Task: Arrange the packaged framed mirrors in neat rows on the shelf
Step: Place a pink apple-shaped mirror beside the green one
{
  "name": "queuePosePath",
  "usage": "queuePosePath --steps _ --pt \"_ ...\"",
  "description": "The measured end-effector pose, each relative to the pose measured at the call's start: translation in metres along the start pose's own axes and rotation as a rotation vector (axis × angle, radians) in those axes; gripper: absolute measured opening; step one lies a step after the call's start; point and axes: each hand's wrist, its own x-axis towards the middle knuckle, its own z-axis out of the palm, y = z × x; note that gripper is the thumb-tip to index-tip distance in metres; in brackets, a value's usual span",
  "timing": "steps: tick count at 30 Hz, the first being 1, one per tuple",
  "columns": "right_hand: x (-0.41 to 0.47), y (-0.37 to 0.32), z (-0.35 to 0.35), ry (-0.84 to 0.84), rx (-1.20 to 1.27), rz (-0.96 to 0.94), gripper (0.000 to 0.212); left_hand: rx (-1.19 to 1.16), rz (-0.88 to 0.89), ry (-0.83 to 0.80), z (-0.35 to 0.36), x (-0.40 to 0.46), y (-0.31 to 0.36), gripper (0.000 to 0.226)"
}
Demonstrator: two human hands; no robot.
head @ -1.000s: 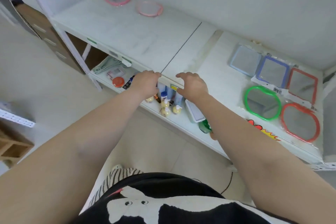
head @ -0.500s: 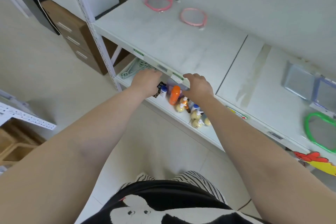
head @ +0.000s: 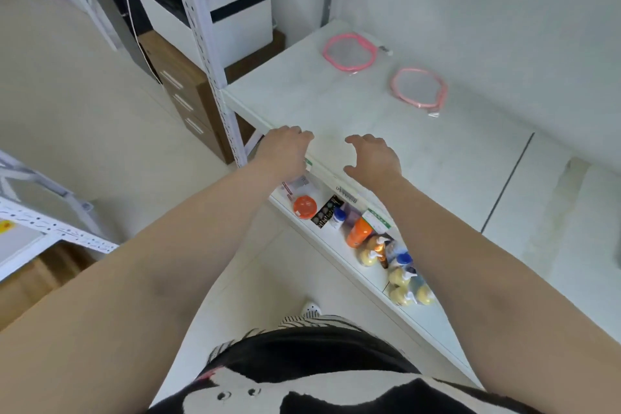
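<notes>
Two packaged pink-framed mirrors lie flat at the back of the white shelf [head: 336,111]: a darker pink mirror [head: 349,51] to the left and a paler pink mirror [head: 418,88] to its right, apart from each other. My left hand [head: 285,148] hovers over the shelf's front edge near its left corner, fingers curled and holding nothing. My right hand [head: 373,156] is beside it over the same edge, fingers spread and empty. Both hands are well short of the mirrors.
A lower shelf [head: 433,319] holds an orange lid [head: 304,206], an orange bottle [head: 359,232] and several small yellow pump bottles [head: 401,282]. A white upright post [head: 215,70] marks the shelf's left end. A brown drawer cabinet [head: 181,91] stands behind it.
My view and both hands have shifted left along the shelf's front edge. The coloured mirrors on the right have left the view. My right hand's fingers have spread apart.
</notes>
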Motion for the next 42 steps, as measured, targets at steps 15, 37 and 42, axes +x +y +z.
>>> queuePosePath --steps 15,37,42 --pt "0.146 0.002 -0.031 0.047 -0.030 0.168 0.062 0.048 0.061 0.005 -0.028 0.177 -0.079 0.050" --pt "0.274 -0.011 -0.004 0.157 0.076 0.520 0.057 -0.020 0.263 -0.018 0.000 0.349 -0.149 0.047" --pt "0.308 0.011 0.016 0.190 0.146 0.577 0.058 -0.152 0.218 -0.022 0.027 0.387 -0.148 0.041"
